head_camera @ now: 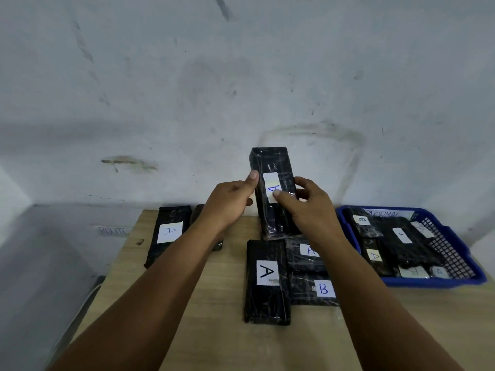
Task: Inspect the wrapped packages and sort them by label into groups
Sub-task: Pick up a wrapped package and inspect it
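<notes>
Head view: a black wrapped package (273, 167) is held upright above the counter (214, 317), the left hand (230, 202) gripping its left edge and the right hand (308, 202) pinching the front, thumb over the white label (272, 187). The letter looks like an inverted A, partly covered. Below lie an A package (266, 282), another A package (305, 254) and a B package (313, 289) close together; one more A package (167, 234) sits far left, and the blue basket (455, 283) holds mixed ones. Misreading the upside-down, thumb-hidden label could send it to the wrong group; glossy wrap may slip.
</notes>
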`<act>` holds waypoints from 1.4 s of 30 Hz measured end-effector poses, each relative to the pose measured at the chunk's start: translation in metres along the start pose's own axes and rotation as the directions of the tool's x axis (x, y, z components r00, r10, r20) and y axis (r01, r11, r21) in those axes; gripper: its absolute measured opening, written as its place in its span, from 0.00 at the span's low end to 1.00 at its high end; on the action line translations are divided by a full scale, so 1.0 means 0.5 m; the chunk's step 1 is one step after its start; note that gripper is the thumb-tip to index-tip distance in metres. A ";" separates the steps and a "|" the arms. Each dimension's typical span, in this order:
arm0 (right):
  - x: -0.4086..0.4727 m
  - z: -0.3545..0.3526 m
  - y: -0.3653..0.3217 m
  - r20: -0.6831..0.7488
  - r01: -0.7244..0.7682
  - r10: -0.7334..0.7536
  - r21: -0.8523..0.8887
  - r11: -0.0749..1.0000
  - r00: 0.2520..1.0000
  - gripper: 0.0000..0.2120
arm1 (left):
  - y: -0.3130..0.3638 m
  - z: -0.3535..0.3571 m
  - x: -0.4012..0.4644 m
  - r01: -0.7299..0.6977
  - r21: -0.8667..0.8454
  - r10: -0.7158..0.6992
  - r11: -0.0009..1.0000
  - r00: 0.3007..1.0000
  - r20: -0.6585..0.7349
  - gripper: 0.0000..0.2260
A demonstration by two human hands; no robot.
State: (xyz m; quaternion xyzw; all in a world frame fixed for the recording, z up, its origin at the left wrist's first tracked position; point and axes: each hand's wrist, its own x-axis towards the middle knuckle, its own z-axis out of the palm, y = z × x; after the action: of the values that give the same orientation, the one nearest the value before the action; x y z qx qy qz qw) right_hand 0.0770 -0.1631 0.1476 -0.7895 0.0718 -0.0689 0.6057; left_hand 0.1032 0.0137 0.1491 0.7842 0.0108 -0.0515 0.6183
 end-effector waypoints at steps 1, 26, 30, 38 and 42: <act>-0.003 0.004 0.006 0.007 0.007 -0.007 -0.025 1.000 1.000 0.25 | -0.002 0.001 0.002 0.010 0.012 -0.010 1.000 1.000 0.010 0.26; -0.008 -0.393 0.376 -0.388 -0.466 0.297 -0.482 0.742 0.873 0.39 | -0.217 0.455 0.021 -0.193 0.486 0.079 0.853 0.966 0.245 0.12; 0.039 -0.508 0.426 -0.428 -0.470 0.265 -0.500 0.727 0.864 0.36 | -0.227 0.575 0.045 -0.295 0.548 0.139 0.782 0.941 0.308 0.10; 0.160 -0.678 0.503 -0.422 -0.458 0.214 -0.647 0.610 0.881 0.33 | -0.276 0.695 0.066 -0.257 0.658 0.194 0.708 0.966 0.169 0.14; 0.221 -0.714 0.537 -0.387 -0.449 0.234 -0.700 0.555 0.892 0.31 | -0.298 0.704 0.080 -0.288 0.622 0.271 0.728 0.954 0.124 0.15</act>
State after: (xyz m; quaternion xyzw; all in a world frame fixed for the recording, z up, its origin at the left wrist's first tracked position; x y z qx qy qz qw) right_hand 0.1076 -0.5914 -0.0177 -0.9264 0.3226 -0.0096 0.1942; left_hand 0.1071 -0.2950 -0.0799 0.9379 -0.1331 0.0318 0.3187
